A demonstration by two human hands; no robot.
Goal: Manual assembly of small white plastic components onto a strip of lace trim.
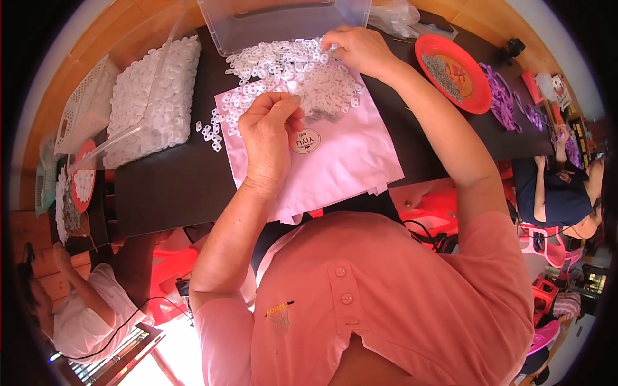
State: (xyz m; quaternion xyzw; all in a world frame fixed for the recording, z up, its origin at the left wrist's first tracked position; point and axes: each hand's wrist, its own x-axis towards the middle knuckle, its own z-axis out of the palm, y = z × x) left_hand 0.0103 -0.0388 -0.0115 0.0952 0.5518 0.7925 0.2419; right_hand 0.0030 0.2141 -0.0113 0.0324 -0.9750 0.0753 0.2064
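A heap of small white plastic pieces with holes (267, 61) lies on the far end of a pink cloth bag (341, 164). Beside it, more to the right, spreads a pile of small clear pieces (325, 90). My left hand (267, 132) is over the bag, thumb and fingers pinched together in front of the heap. What it holds, if anything, is too small to make out. Farther off, my right hand (367, 51) reaches to the heap's far right edge. Its fingers are curled closed among the white pieces, and whatever is between the fingertips is hidden.
A clear bin (283, 26) stands behind the heap. At left, a large block of white pieces (154, 96) fills a clear container. A red plate (476, 96) with small grey pieces and purple straps (502, 96) lie at right. People sit at both sides.
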